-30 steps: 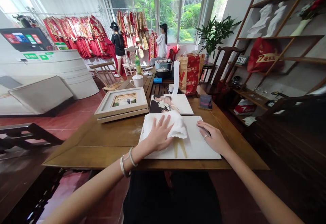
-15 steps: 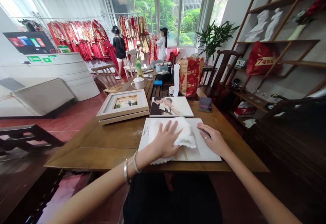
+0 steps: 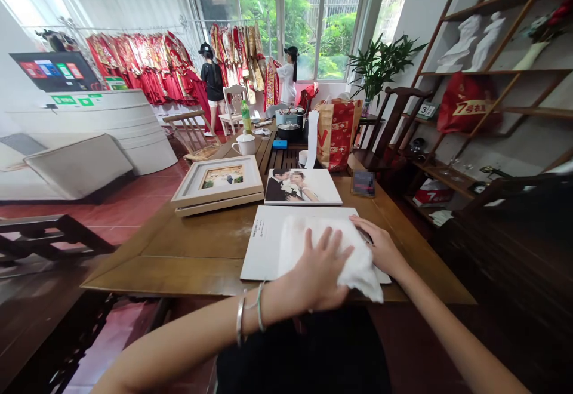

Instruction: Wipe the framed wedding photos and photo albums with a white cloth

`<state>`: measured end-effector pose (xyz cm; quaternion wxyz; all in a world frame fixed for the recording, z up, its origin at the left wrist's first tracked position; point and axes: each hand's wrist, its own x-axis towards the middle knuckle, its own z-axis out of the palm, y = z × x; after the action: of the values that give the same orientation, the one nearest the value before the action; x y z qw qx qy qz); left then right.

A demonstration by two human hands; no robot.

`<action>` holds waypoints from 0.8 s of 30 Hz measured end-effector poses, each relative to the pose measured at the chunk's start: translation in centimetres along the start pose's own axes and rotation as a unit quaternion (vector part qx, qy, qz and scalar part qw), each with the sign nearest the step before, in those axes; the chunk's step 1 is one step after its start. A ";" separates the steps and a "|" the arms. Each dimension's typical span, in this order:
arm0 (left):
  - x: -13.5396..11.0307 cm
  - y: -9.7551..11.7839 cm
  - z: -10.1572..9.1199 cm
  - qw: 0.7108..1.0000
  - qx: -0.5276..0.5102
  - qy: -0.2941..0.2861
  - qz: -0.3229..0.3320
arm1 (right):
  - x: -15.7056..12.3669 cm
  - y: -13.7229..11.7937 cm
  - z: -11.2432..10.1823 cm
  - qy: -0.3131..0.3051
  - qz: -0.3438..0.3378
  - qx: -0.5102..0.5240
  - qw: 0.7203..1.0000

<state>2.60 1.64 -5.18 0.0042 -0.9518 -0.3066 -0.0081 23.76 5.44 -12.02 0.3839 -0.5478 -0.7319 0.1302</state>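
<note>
A white panel with small print along its left side lies flat near the table's front edge. Spread over its middle and right is a white cloth, one corner hanging past the front edge. My left hand presses flat on this cloth, fingers spread and slightly blurred; two bracelets circle the wrist. At the panel's right side rests my right hand, fingers stretched out, beside the cloth. A small dark patch shows under its fingers; I cannot make out what it is.
Behind the panel lies a couple's photo print. Stacked picture frames stand left of it. A small dark square item, a lidded white mug and a red-and-tan paper bag share the table. Two people stand by clothes racks.
My left hand has slid right and toward me, dragging the cloth along. More of the panel's left side shows. My right hand stays at the panel's right side.
</note>
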 end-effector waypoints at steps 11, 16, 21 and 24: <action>3.0 -2.0 0.6 0.999 0.015 0.019 -0.037 | -0.2 0.2 -0.1 0.003 -0.015 0.009 1.000; 6.2 -4.8 0.7 0.999 0.044 0.025 -0.016 | 0.0 0.2 -0.2 0.014 -0.011 0.006 1.000; 4.3 -4.4 0.8 0.997 0.059 0.027 0.044 | 0.1 0.5 -0.1 0.023 0.021 0.018 0.999; 1.8 -3.0 0.6 0.996 0.039 0.025 0.078 | 0.2 0.6 0.0 0.034 0.039 0.033 0.998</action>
<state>2.34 5.16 -5.69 0.0501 -0.9715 -0.2310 -0.0198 24.20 5.83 -12.28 0.4210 -0.5672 -0.6915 0.1510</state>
